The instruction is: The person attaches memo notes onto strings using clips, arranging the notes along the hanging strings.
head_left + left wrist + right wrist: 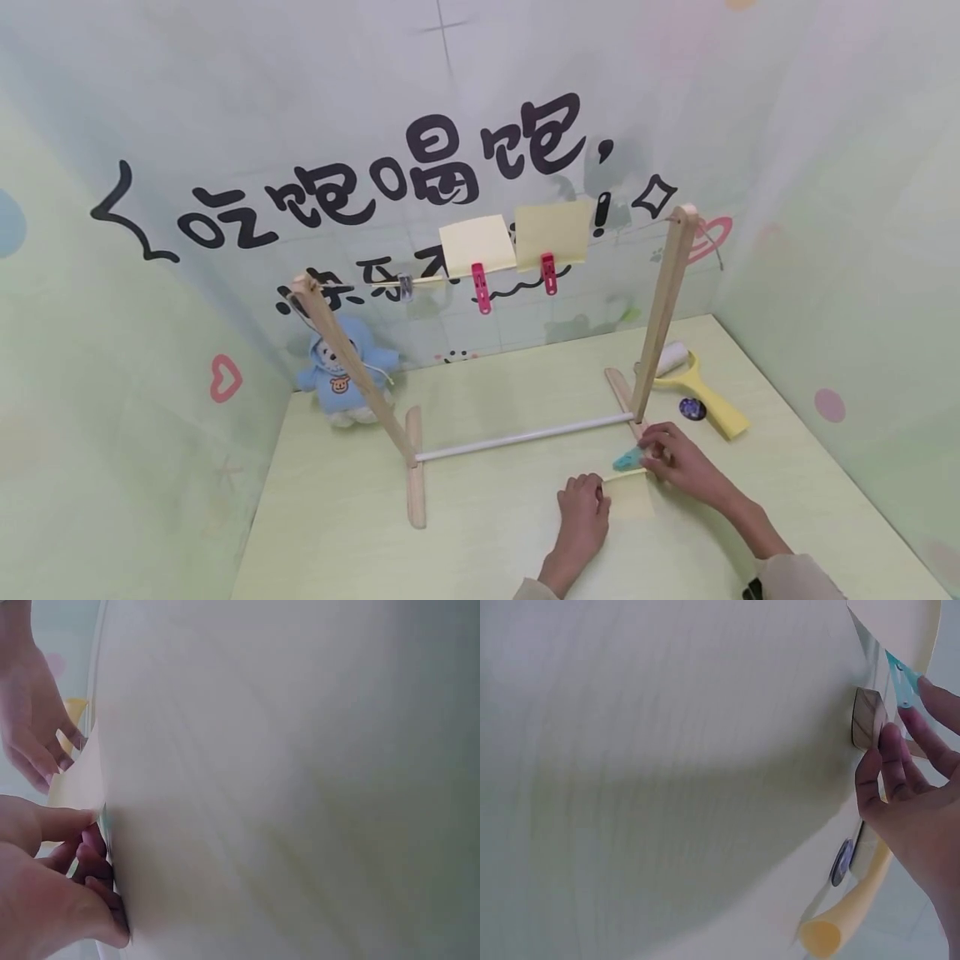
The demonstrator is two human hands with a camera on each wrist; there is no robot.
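A small yellow paper sheet (628, 493) lies on the table in front of a wooden drying rack (663, 304). My left hand (597, 490) pinches the sheet's left edge; in the left wrist view the thumb (64, 823) lies above the paper (79, 776) with fingers below. My right hand (651, 454) holds a teal clip (628, 458) at the sheet's far edge, beside the rack's right foot. In the right wrist view the fingertips (904, 720) touch the teal clip (902, 681) under the curled paper (896, 626).
Two yellow sheets (477, 244) hang from the rack's top line on pink clips (480, 287), with a dark clip (406, 287) to their left. A white rod (525, 435) joins the rack's feet. A plush toy (341, 375) sits back left; a yellow lint roller (701, 392) and dark disc (692, 408) lie right.
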